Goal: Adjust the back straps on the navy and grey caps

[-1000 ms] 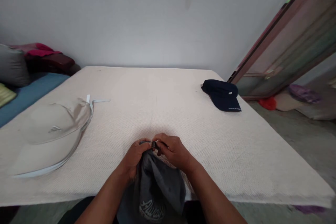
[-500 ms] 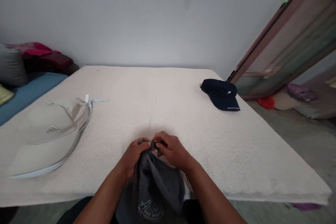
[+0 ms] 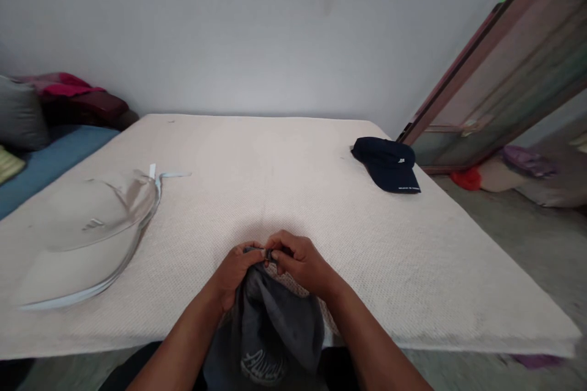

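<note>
A dark grey cap (image 3: 288, 311) with pale lettering on its front hangs at the table's near edge, its brim pointing down towards me. My left hand (image 3: 239, 272) is closed on the strap at the back of the cap. At the small dark buckle (image 3: 268, 254) the fingertips of both hands meet. My right hand (image 3: 298, 259) is closed in a pinch on the strap just right of the buckle; the strap's end is mostly hidden by the fingers.
A white cap-shaped piece (image 3: 92, 220) with pale blue edging lies at the left of the cloth-covered table (image 3: 257, 165). A navy cap (image 3: 385, 162) rests near the right edge. Beyond the left side are a blue mat (image 3: 68, 143) and a grey cushion (image 3: 21, 113).
The fingers have shifted slightly at the buckle, which now shows less between them. The grey cap and the other caps stay in place.
</note>
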`<state>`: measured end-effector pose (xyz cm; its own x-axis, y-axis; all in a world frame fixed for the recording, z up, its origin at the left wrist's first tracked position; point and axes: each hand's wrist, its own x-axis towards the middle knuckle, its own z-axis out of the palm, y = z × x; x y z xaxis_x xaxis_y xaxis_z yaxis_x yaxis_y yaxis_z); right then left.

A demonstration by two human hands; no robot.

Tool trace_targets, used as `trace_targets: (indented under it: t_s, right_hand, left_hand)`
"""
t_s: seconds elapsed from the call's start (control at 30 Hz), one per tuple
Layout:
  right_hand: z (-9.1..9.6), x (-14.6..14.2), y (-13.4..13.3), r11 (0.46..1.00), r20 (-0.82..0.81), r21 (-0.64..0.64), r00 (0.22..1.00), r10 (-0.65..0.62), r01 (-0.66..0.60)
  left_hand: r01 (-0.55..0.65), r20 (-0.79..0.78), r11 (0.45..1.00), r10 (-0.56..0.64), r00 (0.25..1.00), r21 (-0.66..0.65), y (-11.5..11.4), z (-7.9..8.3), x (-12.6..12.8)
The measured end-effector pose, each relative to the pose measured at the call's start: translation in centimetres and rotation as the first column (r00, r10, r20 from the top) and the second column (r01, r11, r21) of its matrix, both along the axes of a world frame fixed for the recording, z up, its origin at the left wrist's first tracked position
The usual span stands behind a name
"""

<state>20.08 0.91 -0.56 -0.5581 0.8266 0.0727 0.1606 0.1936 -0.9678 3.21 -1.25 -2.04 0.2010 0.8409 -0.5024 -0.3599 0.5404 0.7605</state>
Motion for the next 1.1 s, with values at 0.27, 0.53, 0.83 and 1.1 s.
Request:
trace_targets:
  t_s: [0.27, 0.53, 0.83, 1.1]
  right_hand:
    - [0.5, 0.5, 0.2, 0.985, 0.171, 0.158, 0.985, 0.036, -0.064]
    - [0.5, 0.5, 0.2, 0.972, 0.271, 0.226, 0.963, 0.006, -0.07]
    - [0.6, 0.5, 0.1, 0.927, 0.178, 0.342, 0.959, -0.223, 0.152]
    - [0.7, 0.4, -0.1, 0.958, -0.328, -0.141, 0.902, -0.281, 0.248]
  left_hand:
    - [0.017, -0.012, 0.999, -0.017, 1.0, -0.032, 0.0, 0.2, 0.3]
    - [0.009, 0.041, 0.997, -0.006, 0.999, -0.071, -0.1, 0.2, 0.2]
    - [-0.009, 0.004, 0.999, 0.009, 1.0, -0.052, -0.2, 0.5, 0.7]
    - [0.011, 0.064, 1.0, -0.009, 0.998, -0.029, -0.2, 0.9, 0.8]
